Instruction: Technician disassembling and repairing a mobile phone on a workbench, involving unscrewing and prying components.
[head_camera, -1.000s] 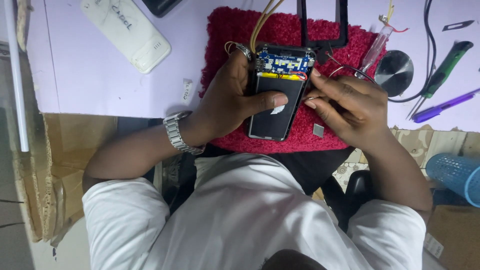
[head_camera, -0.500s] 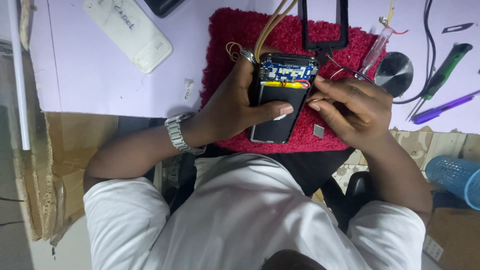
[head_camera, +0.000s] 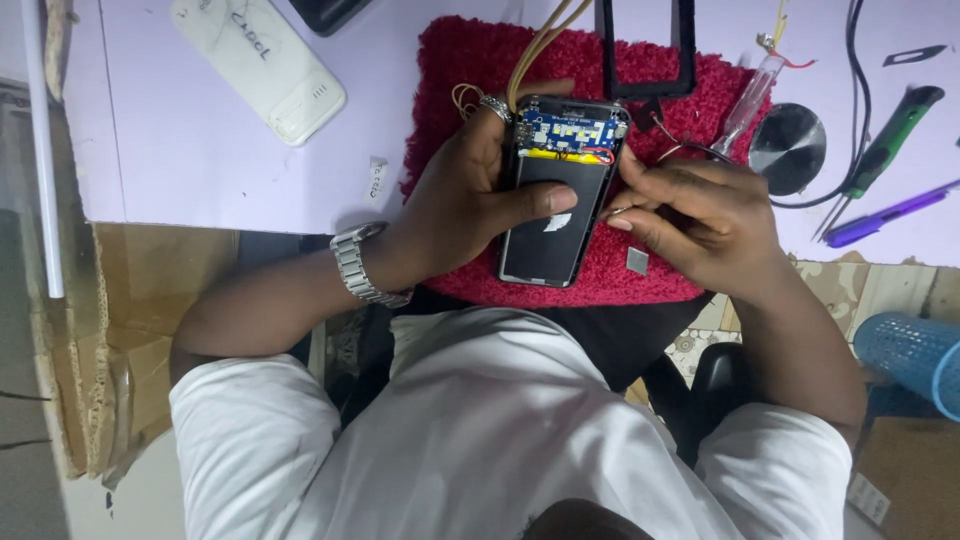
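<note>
Head view: my left hand (head_camera: 470, 200) stays clamped on the opened phone (head_camera: 555, 190), now nudged upward. My right hand (head_camera: 700, 215), fingers pinched together, keeps working its edge.

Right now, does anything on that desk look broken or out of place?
The black device held by the left hand lies opened on the red mat, its blue circuit board bare. A small grey square piece lies loose nearby.
</note>
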